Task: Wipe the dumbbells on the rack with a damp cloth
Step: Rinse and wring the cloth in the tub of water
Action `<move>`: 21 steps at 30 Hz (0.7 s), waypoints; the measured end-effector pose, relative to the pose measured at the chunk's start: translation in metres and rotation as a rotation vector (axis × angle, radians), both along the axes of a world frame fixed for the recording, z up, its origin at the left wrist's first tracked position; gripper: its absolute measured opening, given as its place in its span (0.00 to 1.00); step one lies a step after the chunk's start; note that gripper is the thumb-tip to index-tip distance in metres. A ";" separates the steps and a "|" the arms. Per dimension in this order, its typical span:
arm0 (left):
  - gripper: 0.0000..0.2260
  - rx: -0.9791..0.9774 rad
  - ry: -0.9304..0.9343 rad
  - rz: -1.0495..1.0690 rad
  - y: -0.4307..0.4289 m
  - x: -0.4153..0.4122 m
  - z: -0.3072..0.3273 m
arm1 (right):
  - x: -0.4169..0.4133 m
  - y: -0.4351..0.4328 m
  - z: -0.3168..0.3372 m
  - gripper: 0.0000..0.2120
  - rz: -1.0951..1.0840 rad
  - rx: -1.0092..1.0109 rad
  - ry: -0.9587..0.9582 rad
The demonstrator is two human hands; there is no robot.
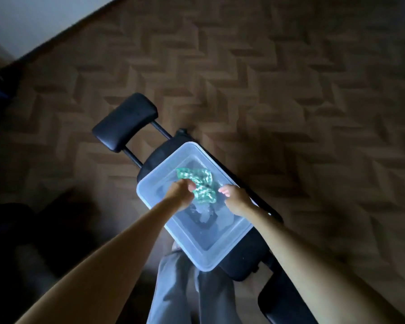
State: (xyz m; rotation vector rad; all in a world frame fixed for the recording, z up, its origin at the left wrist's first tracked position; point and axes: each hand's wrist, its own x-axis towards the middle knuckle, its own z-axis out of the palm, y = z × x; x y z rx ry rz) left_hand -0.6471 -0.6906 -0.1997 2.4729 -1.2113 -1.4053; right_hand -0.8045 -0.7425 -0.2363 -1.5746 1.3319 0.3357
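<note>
A green and white patterned cloth (200,185) hangs bunched over a clear plastic tub (150,183) that holds water. My left hand (181,192) grips the cloth at its left side. My right hand (235,199) hovers just right of the cloth, fingers loosely curled, and I cannot tell whether it touches the fabric. No dumbbells or rack are in view.
The tub rests on a black padded bench (241,265) with a black cushion (124,121) on two bars at its far end. Herringbone wood floor (290,90) surrounds it. My grey trousers (180,291) are below, and a wall (21,19) stands at the top left.
</note>
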 end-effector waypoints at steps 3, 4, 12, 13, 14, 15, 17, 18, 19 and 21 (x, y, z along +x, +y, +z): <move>0.20 0.017 0.007 -0.108 -0.013 -0.005 -0.043 | 0.013 -0.003 -0.032 0.27 0.030 0.007 -0.049; 0.20 0.022 0.017 -0.159 -0.017 -0.006 -0.060 | 0.018 -0.002 -0.048 0.27 0.009 0.032 -0.056; 0.19 0.273 -0.279 -0.468 -0.018 0.015 -0.127 | 0.040 -0.008 -0.093 0.15 0.219 0.210 0.157; 0.17 0.281 -0.318 -0.509 -0.016 0.018 -0.130 | 0.043 -0.007 -0.095 0.13 0.272 0.217 0.179; 0.15 0.264 -0.336 -0.511 -0.016 0.020 -0.131 | 0.045 -0.006 -0.095 0.10 0.315 0.194 0.184; 0.14 0.239 -0.337 -0.483 -0.016 0.021 -0.132 | 0.047 -0.005 -0.097 0.08 0.352 0.163 0.176; 0.15 0.213 -0.318 -0.313 -0.020 0.025 -0.128 | 0.051 -0.003 -0.097 0.11 0.340 0.124 0.104; 0.16 0.200 -0.309 -0.231 -0.024 0.027 -0.126 | 0.052 -0.002 -0.095 0.19 0.286 0.174 0.041; 0.17 0.189 -0.289 -0.180 -0.028 0.029 -0.125 | 0.052 -0.001 -0.092 0.26 0.211 0.258 -0.012; 0.18 0.157 -0.221 -0.157 -0.033 0.031 -0.125 | 0.053 0.003 -0.091 0.31 0.158 0.344 -0.015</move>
